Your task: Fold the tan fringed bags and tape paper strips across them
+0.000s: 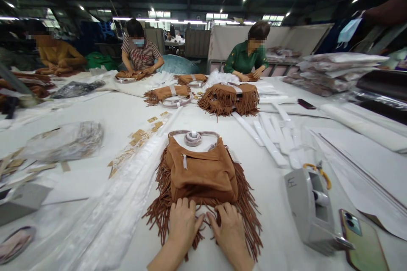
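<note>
A brown suede-like handbag [202, 173] lies flat on the white table in front of me, its strap end pointing away. Long fringe [244, 194] spreads out from both its sides and its lower edge. A zip with a pale wrapped pull crosses its upper part, and a coiled wrapped strap [193, 138] rests inside the handle loop. My left hand [184, 222] has its fingers curled over the bag's bottom edge and fringe. Beside it, my right hand [229, 226] grips the same edge further right. Both thumbs point inward, a small gap between them; the fingertips are partly hidden.
Fringed bags [229, 97] lie further back. On the right are a tape dispenser [310, 207], a phone [365, 241] and white strips [270, 144]. Tags [140, 135] and a plastic bag [70, 139] lie left. Co-workers [249, 55] handle brown pieces across the table.
</note>
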Available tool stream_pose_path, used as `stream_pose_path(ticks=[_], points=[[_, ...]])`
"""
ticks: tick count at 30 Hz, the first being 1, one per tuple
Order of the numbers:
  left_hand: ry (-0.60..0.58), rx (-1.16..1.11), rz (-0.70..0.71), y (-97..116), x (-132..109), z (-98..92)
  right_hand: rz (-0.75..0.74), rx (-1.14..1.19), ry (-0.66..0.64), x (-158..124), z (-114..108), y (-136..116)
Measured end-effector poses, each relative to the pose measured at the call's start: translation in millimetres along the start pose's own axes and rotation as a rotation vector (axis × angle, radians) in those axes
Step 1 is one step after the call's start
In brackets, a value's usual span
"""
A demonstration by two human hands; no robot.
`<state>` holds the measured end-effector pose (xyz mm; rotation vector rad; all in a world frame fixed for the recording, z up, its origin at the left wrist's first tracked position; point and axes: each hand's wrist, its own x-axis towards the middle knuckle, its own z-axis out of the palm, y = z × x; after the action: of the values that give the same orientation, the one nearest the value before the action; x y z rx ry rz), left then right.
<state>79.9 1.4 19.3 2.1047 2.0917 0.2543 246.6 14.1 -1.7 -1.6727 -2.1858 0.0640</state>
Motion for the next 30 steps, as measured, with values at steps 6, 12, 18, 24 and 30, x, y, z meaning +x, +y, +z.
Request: stream_pose_path(ticks=[6,12,18,24,30], points=[[0.035,-0.043,0.043,-7,-3,12.3,0.027,-0.029,0.071,-6,5,-7],[0.068,-0.126,0.098,-15,-17,13.4,-0.257,0.011,-0.034,5,0,-17],[0.097,-0.145,0.059,-20,-18,23.6,-0.212,0.002,-0.079,2,2,-12],[0.029,-0.217,0.027,-27,-21,21.4,0.002,-0.044,-0.041,-7,-4,1],[-0.007,-0.257,0.114,-55,-38,24.3,0.02,0.024,-0.063,-8,-4,23]])
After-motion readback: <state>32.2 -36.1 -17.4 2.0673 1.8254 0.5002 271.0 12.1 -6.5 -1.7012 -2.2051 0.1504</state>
